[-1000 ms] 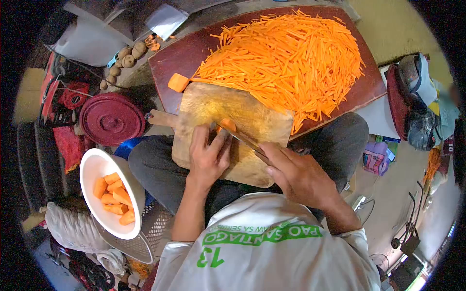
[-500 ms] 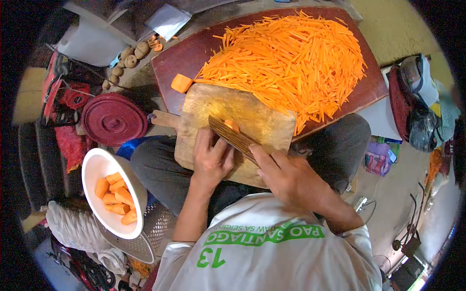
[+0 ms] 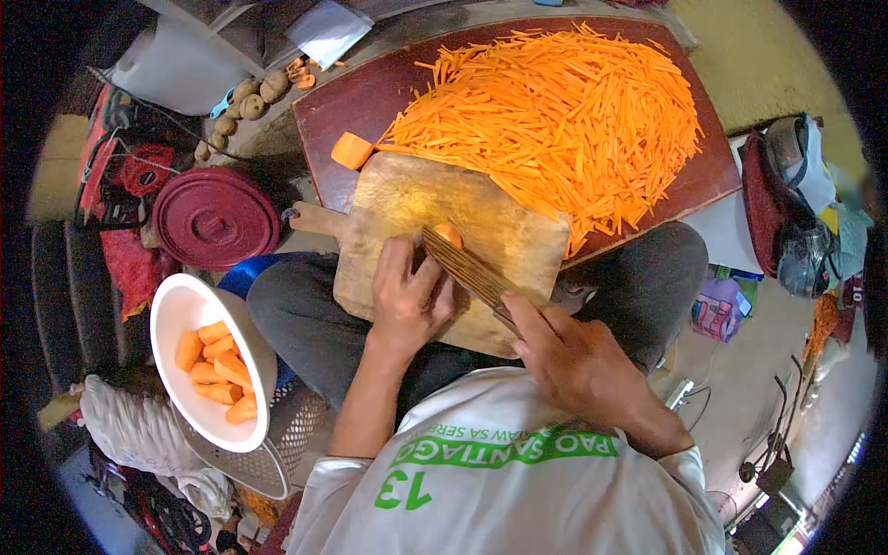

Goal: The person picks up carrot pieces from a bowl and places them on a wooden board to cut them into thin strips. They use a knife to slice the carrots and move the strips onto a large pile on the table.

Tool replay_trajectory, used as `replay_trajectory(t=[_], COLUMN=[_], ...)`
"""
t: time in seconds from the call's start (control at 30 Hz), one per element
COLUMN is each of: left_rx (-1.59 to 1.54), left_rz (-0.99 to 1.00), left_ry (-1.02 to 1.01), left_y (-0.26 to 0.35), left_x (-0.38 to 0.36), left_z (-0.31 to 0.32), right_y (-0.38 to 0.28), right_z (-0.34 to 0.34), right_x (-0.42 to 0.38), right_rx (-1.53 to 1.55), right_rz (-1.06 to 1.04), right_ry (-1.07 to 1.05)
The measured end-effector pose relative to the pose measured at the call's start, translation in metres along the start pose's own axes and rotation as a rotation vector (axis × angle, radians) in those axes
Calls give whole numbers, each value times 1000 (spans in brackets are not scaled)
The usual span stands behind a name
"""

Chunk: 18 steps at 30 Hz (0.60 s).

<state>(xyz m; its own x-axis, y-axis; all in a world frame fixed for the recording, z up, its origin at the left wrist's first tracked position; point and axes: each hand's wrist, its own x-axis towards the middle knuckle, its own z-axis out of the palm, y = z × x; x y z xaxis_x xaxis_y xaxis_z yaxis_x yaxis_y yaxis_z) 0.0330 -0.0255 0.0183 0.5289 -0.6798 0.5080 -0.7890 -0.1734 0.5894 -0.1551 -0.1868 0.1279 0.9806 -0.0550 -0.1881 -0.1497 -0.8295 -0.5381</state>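
A wooden cutting board with a handle lies across my lap. My right hand grips a knife, whose dark, streaked blade slants over the board. Close against the blade's left side, my left hand has its fingers curled down on a carrot piece, mostly hidden by the fingers and blade. An orange bit of carrot shows just past the blade. Beyond the board spreads a large heap of carrot strips. One thick carrot chunk sits by the board's upper left corner.
Under the heap is a dark red tabletop. At left, a white bowl holds several peeled carrot chunks, near a maroon lid. Several round brown objects lie at upper left. A purple bag rests on the floor at right.
The knife and my right hand have shifted a little to the right across the board. My left hand stays curled beside the blade, and the view has moved slightly.
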Motion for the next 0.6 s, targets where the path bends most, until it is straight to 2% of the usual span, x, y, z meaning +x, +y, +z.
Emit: replay_trajectory(t=[0.07, 0.17, 0.27, 0.37, 0.47, 0.57, 0.6], left_rx=[20, 30, 29, 35, 38, 34, 36], left_rz=[-3, -9, -11, -30, -21, 0, -11], left_ry=[-15, -33, 2, -5, 11, 38, 30], left_y=[1, 3, 5, 4, 6, 5, 5], left_x=[-1, 0, 3, 0, 5, 5, 4], left_z=[-3, -3, 0, 0, -2, -3, -3], right_y=[0, 0, 19, 32, 32, 21, 16], right_z=[5, 3, 25, 30, 27, 17, 9], right_x=[7, 19, 38, 55, 53, 40, 37], right_rx=[-82, -63, -91, 153, 120, 126, 103], right_rz=[23, -6, -104, -104, -123, -68, -16], right_ry=[-87, -35, 137, 189, 218, 196, 106])
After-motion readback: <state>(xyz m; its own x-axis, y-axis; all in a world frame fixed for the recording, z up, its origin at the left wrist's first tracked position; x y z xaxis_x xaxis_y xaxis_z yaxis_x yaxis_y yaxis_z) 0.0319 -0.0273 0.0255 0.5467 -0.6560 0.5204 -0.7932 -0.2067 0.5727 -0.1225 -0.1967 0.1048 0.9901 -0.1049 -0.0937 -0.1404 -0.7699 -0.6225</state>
